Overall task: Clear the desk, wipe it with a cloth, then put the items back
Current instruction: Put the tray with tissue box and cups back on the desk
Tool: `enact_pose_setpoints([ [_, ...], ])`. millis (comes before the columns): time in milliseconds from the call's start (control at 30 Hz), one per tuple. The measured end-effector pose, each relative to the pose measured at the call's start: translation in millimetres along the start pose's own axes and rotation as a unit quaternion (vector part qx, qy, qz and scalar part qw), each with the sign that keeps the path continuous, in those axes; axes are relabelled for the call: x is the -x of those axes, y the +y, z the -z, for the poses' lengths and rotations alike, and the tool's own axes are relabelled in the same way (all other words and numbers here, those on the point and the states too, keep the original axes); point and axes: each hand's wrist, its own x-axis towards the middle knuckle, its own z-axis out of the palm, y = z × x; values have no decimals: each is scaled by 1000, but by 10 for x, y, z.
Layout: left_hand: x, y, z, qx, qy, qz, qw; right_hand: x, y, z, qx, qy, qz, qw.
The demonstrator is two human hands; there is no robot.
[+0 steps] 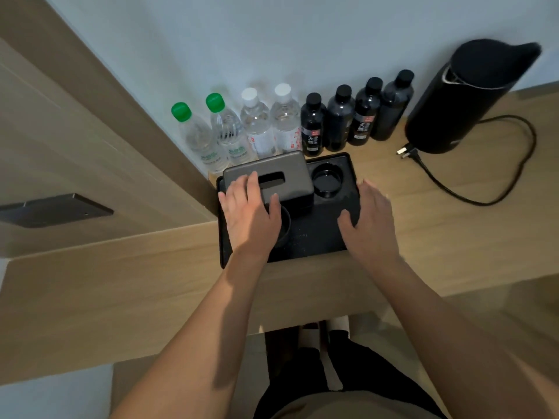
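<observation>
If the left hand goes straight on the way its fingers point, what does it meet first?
Probably the tissue box: the left hand already reaches over its near edge. Height above it is unclear.

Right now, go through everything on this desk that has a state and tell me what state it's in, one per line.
Kettle: lid shut, unplugged, plug lying on the desk.
Clear bottles: four, capped, upright.
Black bottles: four, capped, upright.
Tissue box: on the tray, no tissue showing at its slot.
Ashtray: looks empty.
Left hand: open, over the tissue box.
Right hand: open, at the tray's right edge.
</observation>
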Motion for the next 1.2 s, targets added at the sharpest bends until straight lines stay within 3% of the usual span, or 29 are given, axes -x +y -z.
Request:
enact_pose_setpoints([
  [300,160,934,-101,6,-24,-153,988,352,536,618,-41,120,-49,991],
  [467,434,1945,-436,24,-48,-234,971,650,1230,1130,-49,155,-119,979],
  [900,1961,5069,-1314,87,-112,-474,869,1995,3620,2840,-86,322,-282,900],
  [1200,2663,6428,-1725,122,-148,-565,802,2484,4618,3499,-45,378,-342,859],
])
